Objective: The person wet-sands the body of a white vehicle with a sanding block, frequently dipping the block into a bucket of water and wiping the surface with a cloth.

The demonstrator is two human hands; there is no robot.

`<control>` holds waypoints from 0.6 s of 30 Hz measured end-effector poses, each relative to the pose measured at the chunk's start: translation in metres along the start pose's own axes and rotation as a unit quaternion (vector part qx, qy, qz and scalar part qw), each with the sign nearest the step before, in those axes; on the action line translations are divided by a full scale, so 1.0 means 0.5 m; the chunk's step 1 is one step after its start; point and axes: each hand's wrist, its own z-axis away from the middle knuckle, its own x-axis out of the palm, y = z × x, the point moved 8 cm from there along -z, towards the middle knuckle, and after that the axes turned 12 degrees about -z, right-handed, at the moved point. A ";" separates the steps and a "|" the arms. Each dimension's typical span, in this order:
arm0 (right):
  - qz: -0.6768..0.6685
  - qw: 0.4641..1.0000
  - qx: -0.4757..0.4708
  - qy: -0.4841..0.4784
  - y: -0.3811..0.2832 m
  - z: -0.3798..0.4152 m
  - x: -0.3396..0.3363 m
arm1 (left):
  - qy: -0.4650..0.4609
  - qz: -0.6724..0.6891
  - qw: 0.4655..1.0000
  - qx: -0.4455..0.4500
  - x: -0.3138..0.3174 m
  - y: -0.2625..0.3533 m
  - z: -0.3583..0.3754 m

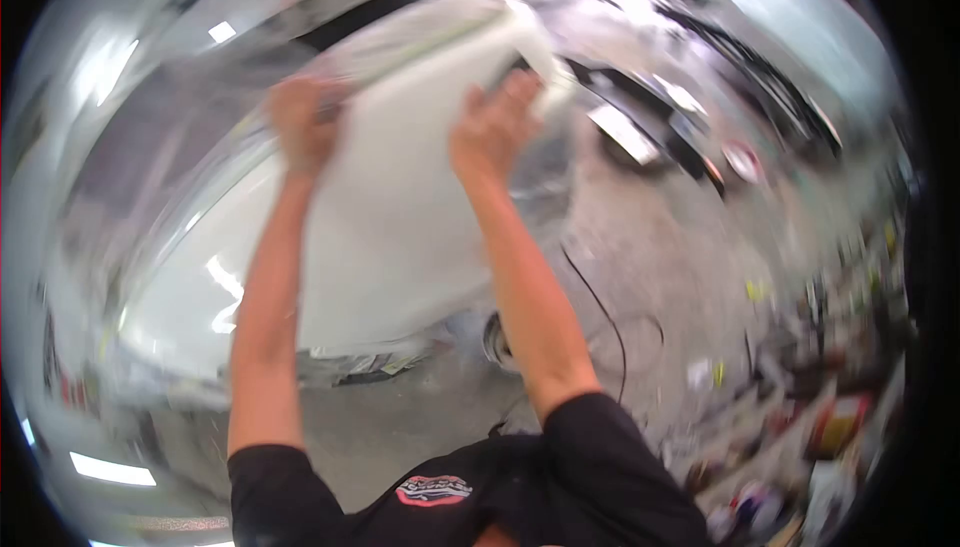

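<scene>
An auto body or vehicle workshop is shown, though the view is heavily blurred. A large white, glossy car body panel is seen raised above a bare grey concrete floor, across which a thin black cable is trailed. Along the right edge, a cluttered spread of cans, containers and small supplies is made out, and strip lights are reflected in the shiny panel surfaces.

Both hands press on a car body panel, the left hand left of the right hand; a cable lies on the floor to the right.
</scene>
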 end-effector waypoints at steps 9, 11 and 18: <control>0.176 0.952 -0.242 -0.067 0.109 -0.166 0.062 | 0.039 0.006 0.996 -0.078 -0.006 -0.027 -0.009; 0.093 0.984 -0.145 -0.053 0.030 -0.083 0.017 | 0.014 -0.048 0.994 -0.095 0.004 -0.036 -0.008; 0.013 0.974 -0.217 -0.055 0.011 -0.165 0.042 | 0.026 -0.065 0.992 -0.101 -0.007 -0.030 0.001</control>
